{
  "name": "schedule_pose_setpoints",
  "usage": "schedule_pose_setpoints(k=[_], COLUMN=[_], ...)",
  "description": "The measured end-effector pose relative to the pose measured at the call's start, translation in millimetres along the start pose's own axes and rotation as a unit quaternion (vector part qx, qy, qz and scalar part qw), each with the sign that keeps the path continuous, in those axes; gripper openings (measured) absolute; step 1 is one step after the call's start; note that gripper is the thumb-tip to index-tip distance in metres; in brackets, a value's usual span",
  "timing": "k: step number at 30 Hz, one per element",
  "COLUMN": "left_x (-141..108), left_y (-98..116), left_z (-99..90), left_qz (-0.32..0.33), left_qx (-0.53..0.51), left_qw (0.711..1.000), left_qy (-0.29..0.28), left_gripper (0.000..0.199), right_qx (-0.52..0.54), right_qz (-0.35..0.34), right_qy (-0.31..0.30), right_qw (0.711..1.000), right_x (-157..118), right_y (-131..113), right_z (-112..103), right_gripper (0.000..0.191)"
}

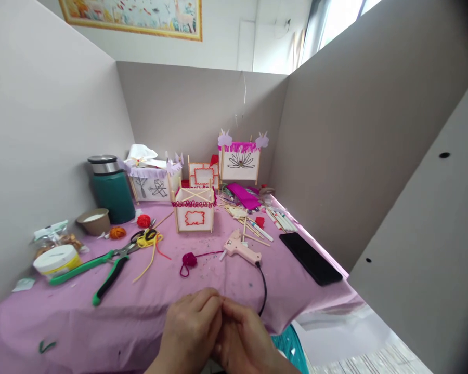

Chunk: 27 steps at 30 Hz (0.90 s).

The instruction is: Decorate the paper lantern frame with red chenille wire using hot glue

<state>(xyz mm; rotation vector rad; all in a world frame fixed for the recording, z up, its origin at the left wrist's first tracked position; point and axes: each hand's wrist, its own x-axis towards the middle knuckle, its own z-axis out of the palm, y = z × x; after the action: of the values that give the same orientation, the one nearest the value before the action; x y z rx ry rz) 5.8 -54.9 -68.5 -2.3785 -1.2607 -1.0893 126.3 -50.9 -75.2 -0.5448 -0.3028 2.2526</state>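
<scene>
My left hand (pixel 192 324) and my right hand (pixel 244 332) are pressed together at the front edge of the table. Both have curled fingers, and whatever lies between them, if anything, is hidden. Just beyond them is a small ball of magenta yarn (pixel 189 259), its strand running right to a pale pink glue gun (pixel 242 249) with a black cord. Behind the yarn stands a small white box with stick corner posts (pixel 195 218), trimmed with magenta loops and a red outline on its front.
Green-handled pliers (pixel 115 259), scissors (pixel 146 235) and yellow yarn (pixel 150 239) lie left. A teal bottle (pixel 113 192), a bowl (pixel 93 221) and a tub (pixel 58 261) stand further left. A black phone (pixel 310 258) and markers (pixel 281 219) lie right. Grey partitions (pixel 203 104) surround the table.
</scene>
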Motion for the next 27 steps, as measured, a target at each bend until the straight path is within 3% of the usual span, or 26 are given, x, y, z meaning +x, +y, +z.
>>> schedule_pose_setpoints(k=[5,10,15,19,22,24,27], left_x=[-0.8,3.1,6.8,7.1,7.5,8.0,8.3], left_y=[0.3,-1.8,-0.7,3.0,1.2,-2.0,-6.0], left_z=[-1.3,-5.2,-9.2,-9.9,-12.3,-15.2,-18.6], left_qz=[-0.082,-0.174,-0.325,-0.356,-0.376,-0.360,-0.305], left_qx=[-0.121,-0.234,-0.374,-0.483,-0.543,-0.554,-0.525], left_qw=[0.989,0.955,0.865,0.794,0.743,0.740,0.784], left_qy=[-0.025,-0.049,-0.083,-0.093,-0.106,-0.125,-0.130], left_gripper=[0.022,0.015,0.021,0.026,0.026,0.024,0.024], right_qx=[-0.003,-0.034,-0.154,-0.288,-0.346,-0.346,-0.306], right_qz=[0.001,-0.027,-0.120,-0.180,-0.193,-0.186,-0.161], right_qy=[-0.032,-0.060,-0.014,0.023,-0.001,-0.029,-0.066], right_qw=[0.999,0.997,0.981,0.940,0.918,0.919,0.936], right_x=[0.1,-0.5,-0.2,-3.8,-6.8,-6.4,-2.6], right_y=[2.5,4.9,5.5,1.4,-2.4,-2.8,0.0], right_z=[-2.1,-3.6,-2.8,-3.7,-7.2,-11.5,-17.5], right_gripper=[0.019,0.032,0.038,0.046,0.048,0.047,0.047])
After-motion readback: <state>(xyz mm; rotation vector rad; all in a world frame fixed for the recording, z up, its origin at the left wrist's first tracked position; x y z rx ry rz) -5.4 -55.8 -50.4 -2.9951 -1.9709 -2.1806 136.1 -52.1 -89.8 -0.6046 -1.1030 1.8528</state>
